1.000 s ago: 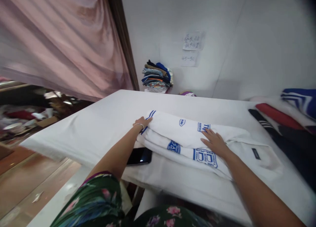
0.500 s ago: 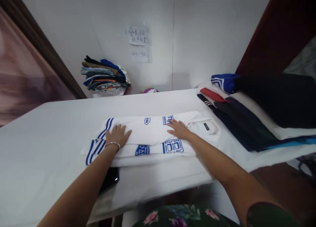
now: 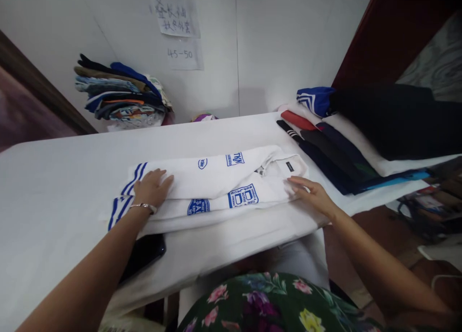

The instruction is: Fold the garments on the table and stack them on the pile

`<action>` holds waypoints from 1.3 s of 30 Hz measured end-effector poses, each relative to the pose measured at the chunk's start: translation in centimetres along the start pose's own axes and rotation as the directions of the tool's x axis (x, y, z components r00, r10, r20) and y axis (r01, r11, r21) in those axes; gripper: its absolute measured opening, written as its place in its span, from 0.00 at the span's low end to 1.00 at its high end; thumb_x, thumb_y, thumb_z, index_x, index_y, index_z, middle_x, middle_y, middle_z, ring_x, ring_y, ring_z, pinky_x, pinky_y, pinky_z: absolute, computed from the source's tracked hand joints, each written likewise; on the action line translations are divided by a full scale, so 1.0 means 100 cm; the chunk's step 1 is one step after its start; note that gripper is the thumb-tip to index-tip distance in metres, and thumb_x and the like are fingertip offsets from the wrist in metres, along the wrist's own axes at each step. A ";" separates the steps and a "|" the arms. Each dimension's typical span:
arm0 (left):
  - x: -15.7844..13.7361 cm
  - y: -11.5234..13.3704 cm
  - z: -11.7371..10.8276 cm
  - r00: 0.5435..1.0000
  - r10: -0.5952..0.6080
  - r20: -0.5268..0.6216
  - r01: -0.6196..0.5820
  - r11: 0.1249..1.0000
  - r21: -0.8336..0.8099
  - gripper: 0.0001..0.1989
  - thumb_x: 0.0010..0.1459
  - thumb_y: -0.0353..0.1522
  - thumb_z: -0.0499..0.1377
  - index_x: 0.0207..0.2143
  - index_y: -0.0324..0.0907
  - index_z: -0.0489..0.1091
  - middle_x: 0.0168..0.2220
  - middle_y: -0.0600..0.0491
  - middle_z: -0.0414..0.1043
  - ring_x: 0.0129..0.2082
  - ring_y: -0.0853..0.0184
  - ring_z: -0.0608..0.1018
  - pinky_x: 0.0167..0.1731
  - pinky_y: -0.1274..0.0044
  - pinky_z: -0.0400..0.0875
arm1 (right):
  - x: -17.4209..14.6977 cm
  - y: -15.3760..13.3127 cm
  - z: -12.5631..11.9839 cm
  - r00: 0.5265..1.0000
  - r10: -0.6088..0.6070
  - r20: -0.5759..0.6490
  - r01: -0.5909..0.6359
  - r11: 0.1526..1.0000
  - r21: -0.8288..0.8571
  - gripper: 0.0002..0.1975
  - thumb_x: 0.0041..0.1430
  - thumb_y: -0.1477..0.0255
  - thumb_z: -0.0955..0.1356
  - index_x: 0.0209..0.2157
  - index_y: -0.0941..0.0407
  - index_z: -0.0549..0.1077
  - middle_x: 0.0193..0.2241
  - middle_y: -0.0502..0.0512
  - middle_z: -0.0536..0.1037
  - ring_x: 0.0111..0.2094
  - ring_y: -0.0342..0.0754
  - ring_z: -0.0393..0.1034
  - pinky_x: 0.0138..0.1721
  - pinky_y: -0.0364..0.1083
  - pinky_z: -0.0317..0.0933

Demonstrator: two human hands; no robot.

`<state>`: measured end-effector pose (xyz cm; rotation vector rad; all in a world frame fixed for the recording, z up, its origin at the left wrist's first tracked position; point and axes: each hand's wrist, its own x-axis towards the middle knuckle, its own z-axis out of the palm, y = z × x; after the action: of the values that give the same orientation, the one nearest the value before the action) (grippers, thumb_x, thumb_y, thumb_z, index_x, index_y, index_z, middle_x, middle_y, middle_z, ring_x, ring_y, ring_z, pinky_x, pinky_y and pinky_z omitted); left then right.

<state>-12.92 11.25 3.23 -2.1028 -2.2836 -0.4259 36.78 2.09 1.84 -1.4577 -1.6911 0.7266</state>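
Note:
A white shirt (image 3: 186, 179) with blue printed patches and blue stripes lies on the table, folded lengthwise into a long strip. Its collar, with a dark label, points right. My left hand (image 3: 153, 187), wearing a bracelet, rests on the striped end with its fingers spread. At the collar end, my right hand (image 3: 314, 196) is at the near edge of the cloth, fingers stretched out and apart. Whether its fingertips touch the fabric is hard to tell.
A dark phone-like object (image 3: 144, 256) lies at the table's near edge below my left forearm. More garments (image 3: 332, 151) are laid out on the right of the white table (image 3: 54, 187). Behind the table rises a stack of folded clothes (image 3: 122, 94), with paper signs (image 3: 176, 19) on the wall.
My right hand has lifted off the middle of the shirt and moved right to the collar end. The left hand stays on the striped end. The camera view has shifted.

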 end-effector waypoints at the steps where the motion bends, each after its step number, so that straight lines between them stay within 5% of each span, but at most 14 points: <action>1: -0.006 0.002 -0.002 0.996 0.082 -0.036 -0.084 0.994 -0.064 0.29 0.61 0.47 0.43 0.53 0.37 0.67 0.59 0.44 0.64 0.60 0.57 0.63 0.59 0.63 0.57 | -0.008 0.007 -0.001 1.000 -0.021 -0.018 0.020 0.999 -0.041 0.23 0.56 0.56 0.66 0.49 0.52 0.74 0.54 0.56 0.71 0.59 0.54 0.61 0.61 0.56 0.51; 5: -0.039 0.013 0.000 0.862 0.505 -0.056 -0.505 0.840 -0.201 0.32 0.57 0.54 0.47 0.51 0.41 0.69 0.55 0.47 0.69 0.56 0.58 0.69 0.56 0.66 0.64 | -0.021 0.025 0.000 0.974 -0.212 -0.076 0.194 0.962 -0.193 0.21 0.58 0.60 0.65 0.52 0.52 0.71 0.55 0.56 0.70 0.62 0.53 0.55 0.61 0.58 0.52; 7: -0.051 0.015 0.006 0.776 0.630 -0.025 -0.623 0.760 -0.183 0.31 0.56 0.54 0.50 0.51 0.42 0.70 0.55 0.45 0.68 0.56 0.55 0.70 0.56 0.62 0.64 | -0.019 0.029 0.004 0.950 -0.305 -0.062 0.275 0.916 -0.293 0.21 0.59 0.64 0.65 0.53 0.51 0.70 0.56 0.57 0.69 0.62 0.54 0.54 0.61 0.60 0.51; 9: -0.058 0.015 0.014 0.745 0.667 -0.002 -0.658 0.734 -0.165 0.30 0.56 0.53 0.51 0.51 0.43 0.70 0.56 0.45 0.68 0.55 0.55 0.70 0.55 0.61 0.65 | -0.015 0.030 0.007 0.942 -0.335 0.005 0.308 0.859 -0.409 0.20 0.60 0.66 0.64 0.54 0.51 0.69 0.57 0.56 0.68 0.63 0.55 0.53 0.61 0.62 0.47; 14: -0.060 0.008 0.024 0.767 0.642 0.023 -0.632 0.761 -0.148 0.28 0.59 0.51 0.50 0.53 0.44 0.68 0.58 0.46 0.66 0.57 0.57 0.69 0.56 0.60 0.64 | -0.011 0.032 0.012 0.966 -0.234 0.108 0.254 0.801 -0.542 0.19 0.61 0.68 0.62 0.54 0.51 0.70 0.58 0.56 0.68 0.62 0.56 0.54 0.60 0.64 0.46; 22: -0.058 0.018 0.015 0.843 0.532 0.076 -0.507 0.834 -0.219 0.27 0.58 0.51 0.51 0.48 0.43 0.73 0.54 0.48 0.71 0.54 0.58 0.72 0.55 0.64 0.66 | 0.000 0.015 0.007 0.987 -0.158 0.029 0.156 0.906 -0.394 0.19 0.58 0.63 0.64 0.51 0.50 0.72 0.55 0.56 0.71 0.61 0.57 0.57 0.62 0.67 0.36; 27: -0.041 0.054 0.007 0.863 0.504 0.011 -0.491 0.845 -0.214 0.25 0.61 0.49 0.48 0.48 0.42 0.73 0.54 0.47 0.71 0.53 0.59 0.72 0.54 0.64 0.67 | 0.042 -0.008 0.016 0.999 -0.043 -0.013 0.044 0.998 0.038 0.19 0.49 0.72 0.65 0.44 0.51 0.76 0.49 0.55 0.76 0.55 0.55 0.66 0.61 0.60 0.49; 30: -0.032 0.081 0.017 0.810 0.586 -0.006 -0.579 0.799 -0.164 0.26 0.60 0.48 0.49 0.54 0.43 0.68 0.60 0.46 0.63 0.59 0.57 0.66 0.57 0.60 0.61 | 0.070 -0.020 0.020 0.995 0.025 0.094 -0.063 0.899 0.434 0.21 0.43 0.75 0.66 0.43 0.53 0.76 0.44 0.55 0.79 0.49 0.54 0.71 0.55 0.56 0.60; 33: -0.028 0.098 0.037 0.788 0.607 0.103 -0.600 0.794 -0.092 0.29 0.60 0.48 0.49 0.60 0.45 0.60 0.64 0.47 0.55 0.63 0.55 0.59 0.60 0.57 0.54 | 0.091 -0.026 0.019 0.974 0.055 0.222 -0.182 0.774 0.606 0.21 0.44 0.74 0.68 0.43 0.54 0.75 0.43 0.57 0.79 0.45 0.52 0.74 0.51 0.55 0.64; 36: -0.028 0.101 0.053 0.779 0.602 0.176 -0.602 0.796 -0.056 0.31 0.61 0.48 0.47 0.63 0.47 0.54 0.65 0.48 0.51 0.65 0.57 0.55 0.61 0.57 0.50 | 0.104 -0.025 0.020 0.939 0.117 0.323 -0.281 0.801 0.529 0.20 0.50 0.70 0.69 0.47 0.55 0.72 0.45 0.60 0.78 0.42 0.51 0.75 0.44 0.52 0.69; 39: -0.029 0.099 0.056 0.771 0.607 0.194 -0.609 0.791 -0.056 0.32 0.62 0.49 0.45 0.64 0.47 0.51 0.66 0.49 0.49 0.66 0.58 0.53 0.62 0.57 0.48 | 0.119 -0.017 0.028 0.950 0.221 0.221 -0.264 0.946 0.188 0.22 0.54 0.70 0.67 0.52 0.56 0.69 0.39 0.58 0.80 0.33 0.46 0.75 0.33 0.45 0.69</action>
<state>-1.98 10.18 -0.80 -2.8071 -1.4989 -0.1758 32.96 13.61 3.90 -1.4937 -1.5320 1.1872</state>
